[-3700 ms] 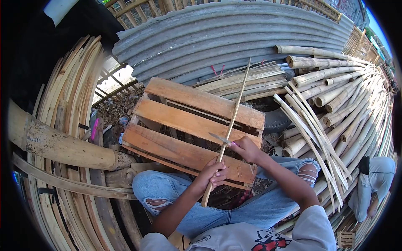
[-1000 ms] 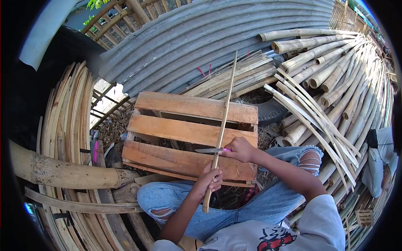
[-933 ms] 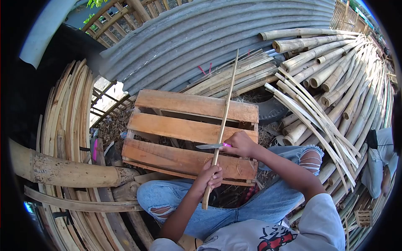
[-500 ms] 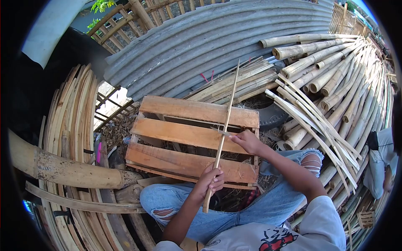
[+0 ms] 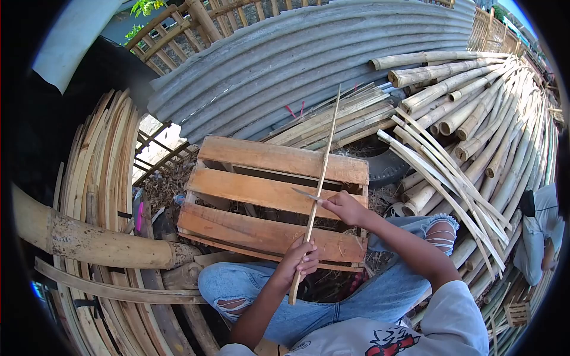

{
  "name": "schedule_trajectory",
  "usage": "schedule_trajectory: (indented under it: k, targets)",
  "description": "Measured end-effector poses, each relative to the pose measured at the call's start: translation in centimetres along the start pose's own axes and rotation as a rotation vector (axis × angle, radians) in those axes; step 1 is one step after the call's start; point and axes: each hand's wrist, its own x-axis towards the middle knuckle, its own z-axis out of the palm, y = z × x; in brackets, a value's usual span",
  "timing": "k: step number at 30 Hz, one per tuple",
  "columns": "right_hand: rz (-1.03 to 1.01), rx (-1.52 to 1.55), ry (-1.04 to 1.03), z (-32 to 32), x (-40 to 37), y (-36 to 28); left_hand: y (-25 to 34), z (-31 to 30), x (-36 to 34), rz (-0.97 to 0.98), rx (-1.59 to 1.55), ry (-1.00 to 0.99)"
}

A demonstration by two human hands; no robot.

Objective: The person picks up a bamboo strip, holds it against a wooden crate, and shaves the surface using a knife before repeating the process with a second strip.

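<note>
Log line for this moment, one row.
left hand: grips bamboo stick low | right hand: knife blade on stick | stick angled over wooden pallet

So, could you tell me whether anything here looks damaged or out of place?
Only small things. The near slat of the pallet is scarred with nicks toward its right end, and the jeans are torn at both knees. The left hand grips the strip and the right hand the knife, nothing odd.

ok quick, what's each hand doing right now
left hand: closed around the bamboo stick, near its lower end
right hand: closed on the knife, blade against the bamboo stick
</note>
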Motion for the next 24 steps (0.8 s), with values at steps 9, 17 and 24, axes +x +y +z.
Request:
schedule_trajectory:
  k: [9,17,24]
  targets:
    - [0.259,0.009,0.125,-4.7,2.3,3.0,-0.7,1.5,-0.1,-0.016,0.035,0.057]
    - [-0.110,-0.125,-0.038,-1.4,1.6,0.8,-0.5,0.2,0.6,0.020,0.174,0.100]
    - [-0.106,-0.299,0.064,-1.6,0.9,-0.5,-0.1,0.1,1.1,0.049,0.202,0.079]
